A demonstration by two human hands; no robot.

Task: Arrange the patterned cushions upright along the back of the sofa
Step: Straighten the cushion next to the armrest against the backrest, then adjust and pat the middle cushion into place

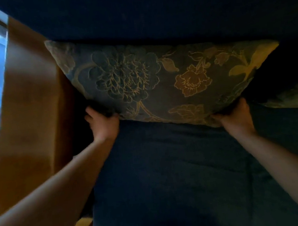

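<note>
Two hands grip one floral cushion (150, 83) by its near bottom corners, the left hand (102, 124) at the near left corner and the right hand (234, 114) at the near right one. Each hand is curled closed on the fabric, fingers tucked under the lower edge and thumb side on top, which likely gives even control so the cushion can be tipped without twisting. The cushion stands leaning with its far top edge against the dark blue sofa back (152, 11), its lower edge resting at the far end of the sofa seat (169, 175). It sits toward the left end, close to the brown wooden armrest (31, 106), probably so the row starts from that side. A second patterned cushion (295, 95) shows partly at the far right, dim and not clearly upright. My judgement is that this cushion is nearly seated and the other remains to be set.
</note>
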